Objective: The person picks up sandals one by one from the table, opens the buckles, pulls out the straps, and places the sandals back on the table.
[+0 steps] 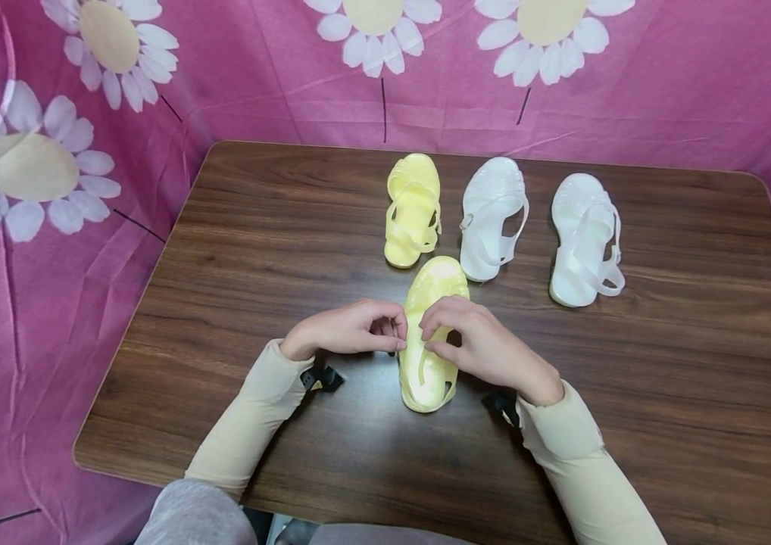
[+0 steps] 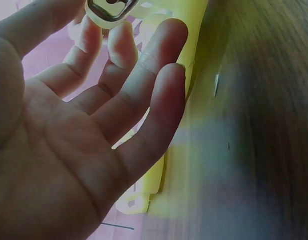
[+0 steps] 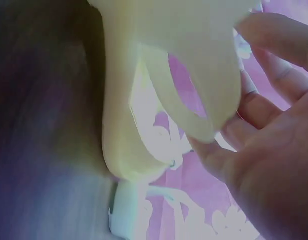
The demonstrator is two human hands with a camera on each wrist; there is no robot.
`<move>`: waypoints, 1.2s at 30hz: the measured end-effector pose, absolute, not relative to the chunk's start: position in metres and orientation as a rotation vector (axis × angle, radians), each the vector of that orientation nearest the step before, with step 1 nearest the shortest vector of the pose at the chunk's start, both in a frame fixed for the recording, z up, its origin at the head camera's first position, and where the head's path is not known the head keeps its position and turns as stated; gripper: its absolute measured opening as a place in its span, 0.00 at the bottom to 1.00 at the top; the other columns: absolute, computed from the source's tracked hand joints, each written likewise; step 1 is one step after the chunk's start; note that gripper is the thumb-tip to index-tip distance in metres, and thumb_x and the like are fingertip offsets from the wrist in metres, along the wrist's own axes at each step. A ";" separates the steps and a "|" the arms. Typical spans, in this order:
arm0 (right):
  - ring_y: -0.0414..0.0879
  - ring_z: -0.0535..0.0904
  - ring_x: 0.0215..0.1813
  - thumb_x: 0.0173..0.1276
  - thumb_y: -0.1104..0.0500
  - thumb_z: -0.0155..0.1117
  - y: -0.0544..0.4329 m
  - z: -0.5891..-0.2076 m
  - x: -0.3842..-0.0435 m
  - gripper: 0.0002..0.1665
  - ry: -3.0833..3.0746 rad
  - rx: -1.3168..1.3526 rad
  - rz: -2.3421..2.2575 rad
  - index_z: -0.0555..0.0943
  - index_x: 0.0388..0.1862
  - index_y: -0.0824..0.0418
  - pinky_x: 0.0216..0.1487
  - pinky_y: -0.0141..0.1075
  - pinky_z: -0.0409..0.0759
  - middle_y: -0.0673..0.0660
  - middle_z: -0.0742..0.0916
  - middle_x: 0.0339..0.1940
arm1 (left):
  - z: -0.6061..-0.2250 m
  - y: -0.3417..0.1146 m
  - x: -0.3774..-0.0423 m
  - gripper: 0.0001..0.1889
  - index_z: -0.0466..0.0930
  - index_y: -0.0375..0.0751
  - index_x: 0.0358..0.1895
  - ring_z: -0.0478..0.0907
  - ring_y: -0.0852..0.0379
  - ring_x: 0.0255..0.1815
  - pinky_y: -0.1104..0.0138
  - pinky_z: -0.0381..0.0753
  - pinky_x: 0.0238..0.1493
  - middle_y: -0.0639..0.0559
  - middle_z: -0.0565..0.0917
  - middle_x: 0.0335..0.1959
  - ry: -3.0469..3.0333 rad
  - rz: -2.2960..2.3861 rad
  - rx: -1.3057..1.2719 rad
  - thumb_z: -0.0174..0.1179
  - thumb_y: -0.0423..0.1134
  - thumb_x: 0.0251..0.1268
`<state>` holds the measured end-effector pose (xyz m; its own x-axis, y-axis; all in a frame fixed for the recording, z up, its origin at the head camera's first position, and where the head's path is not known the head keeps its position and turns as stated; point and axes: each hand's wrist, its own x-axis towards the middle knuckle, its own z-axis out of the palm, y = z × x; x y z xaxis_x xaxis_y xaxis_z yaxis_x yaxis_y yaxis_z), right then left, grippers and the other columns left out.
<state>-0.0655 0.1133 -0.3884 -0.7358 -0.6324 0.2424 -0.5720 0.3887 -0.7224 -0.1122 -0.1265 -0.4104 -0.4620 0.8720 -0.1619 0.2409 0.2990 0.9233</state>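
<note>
A glossy yellow jelly sandal (image 1: 435,284) lies on the table between both hands, toe pointing away from the person. At its left side is my left hand (image 1: 361,327), thumb and bent fingers at the buckle (image 2: 112,9), which shows at the top edge of the left wrist view. From the right, my right hand (image 1: 488,344) reaches over the sandal and pinches its strap (image 3: 204,127). The exact fingertip contact is partly hidden in the head view.
A second yellow sandal (image 1: 413,216) lies just beyond. To its right are a white sandal (image 1: 491,189) and another white sandal (image 1: 579,227). All lie on a dark wood table (image 1: 256,227). A pink flowered cloth (image 1: 242,68) hangs behind and at the sides.
</note>
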 end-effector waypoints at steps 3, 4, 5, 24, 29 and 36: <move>0.43 0.78 0.47 0.57 0.67 0.71 0.119 -0.386 -0.067 0.08 2.586 -1.084 -1.313 0.82 0.32 0.57 0.50 0.35 0.75 0.51 0.85 0.38 | -0.410 -0.126 -0.112 0.02 0.76 0.43 0.37 0.77 0.64 0.30 0.69 0.78 0.34 0.54 0.80 0.28 1.878 1.172 0.985 0.59 0.36 0.67; 0.43 0.78 0.46 0.58 0.67 0.71 0.121 -0.385 -0.068 0.07 2.598 -1.067 -1.317 0.82 0.32 0.56 0.49 0.35 0.74 0.50 0.85 0.38 | -0.410 -0.126 -0.112 0.02 0.76 0.43 0.36 0.77 0.64 0.30 0.69 0.78 0.34 0.54 0.80 0.28 1.877 1.174 0.982 0.59 0.36 0.67; 0.43 0.77 0.46 0.58 0.66 0.71 0.123 -0.384 -0.068 0.07 2.614 -1.044 -1.317 0.82 0.32 0.56 0.49 0.35 0.74 0.50 0.85 0.38 | -0.410 -0.125 -0.112 0.02 0.76 0.43 0.36 0.78 0.63 0.31 0.69 0.78 0.35 0.54 0.80 0.28 1.878 1.174 0.980 0.59 0.36 0.67; 0.41 0.77 0.33 0.68 0.49 0.63 0.156 -0.381 -0.077 0.19 2.530 -0.385 -1.039 0.78 0.48 0.62 0.38 0.32 0.74 0.50 0.85 0.30 | -0.413 -0.124 -0.114 0.15 0.71 0.31 0.55 0.83 0.52 0.30 0.58 0.85 0.33 0.37 0.83 0.36 1.839 1.302 0.370 0.51 0.39 0.74; 0.44 0.80 0.29 0.70 0.41 0.58 0.158 -0.383 -0.079 0.22 2.374 -0.272 -0.987 0.80 0.37 0.61 0.35 0.34 0.76 0.53 0.85 0.26 | -0.412 -0.123 -0.113 0.22 0.63 0.33 0.65 0.84 0.49 0.32 0.57 0.86 0.33 0.33 0.83 0.39 1.789 1.308 0.324 0.50 0.41 0.75; 0.45 0.82 0.28 0.71 0.39 0.54 0.150 -0.393 -0.078 0.27 2.125 -0.248 -1.036 0.82 0.34 0.62 0.31 0.37 0.83 0.57 0.86 0.28 | -0.414 -0.120 -0.111 0.24 0.59 0.34 0.67 0.85 0.46 0.34 0.56 0.86 0.32 0.35 0.85 0.37 1.740 1.298 0.322 0.49 0.43 0.75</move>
<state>-0.0783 0.1503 -0.3935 -0.7027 -0.4626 -0.5405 0.1408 0.6544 -0.7430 -0.1110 -0.1198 -0.4142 -0.5500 0.6644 -0.5060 -0.2961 0.4113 0.8620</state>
